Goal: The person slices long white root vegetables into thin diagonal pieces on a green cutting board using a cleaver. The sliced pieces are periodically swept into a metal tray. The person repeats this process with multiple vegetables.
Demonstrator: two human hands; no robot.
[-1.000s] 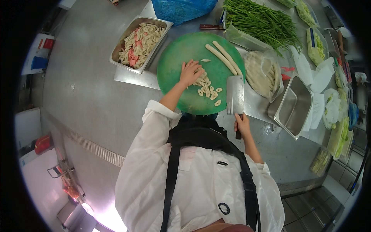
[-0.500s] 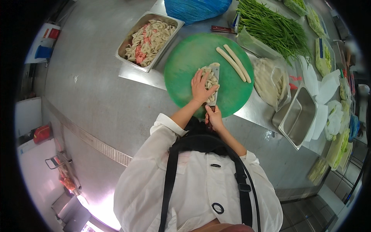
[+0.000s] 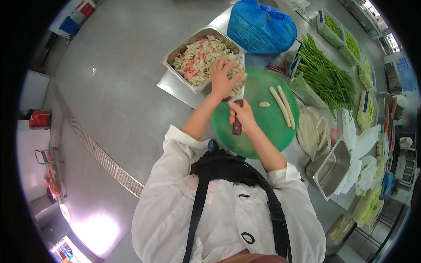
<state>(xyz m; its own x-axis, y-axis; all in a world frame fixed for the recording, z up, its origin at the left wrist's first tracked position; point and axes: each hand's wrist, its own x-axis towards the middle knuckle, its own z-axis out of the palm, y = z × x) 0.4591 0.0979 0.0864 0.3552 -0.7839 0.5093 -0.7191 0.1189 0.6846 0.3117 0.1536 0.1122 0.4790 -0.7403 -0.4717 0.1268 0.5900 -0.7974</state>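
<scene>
My right hand (image 3: pixel 243 117) is closed round the dark wooden handle of a cleaver (image 3: pixel 237 126). The blade slants up beside the steel pan (image 3: pixel 180 83), bearing pale, diagonally cut slices (image 3: pixel 238 75). Spread across these slices is my left hand (image 3: pixel 222 81), fingers apart, partly hiding them and the blade. Inside the pan lie many similar pale slices (image 3: pixel 213 46) mixed with pink pieces (image 3: pixel 190 70). On the round green cutting board (image 3: pixel 258 136) lie one loose slice (image 3: pixel 264 104) and two long pale sticks (image 3: pixel 283 106).
A blue plastic bag (image 3: pixel 262 27) stands behind the board. To the right are a tub of long green stalks (image 3: pixel 326 72), a clear bag of pale sticks (image 3: pixel 312 131) and a steel pan (image 3: pixel 334 168). Another dark-handled knife (image 3: pixel 277 68) lies near the tub.
Both hands have moved from the board's middle up and left to the pan's edge, carrying the slices on the cleaver. One slice stays behind on the board. The view has shifted.
</scene>
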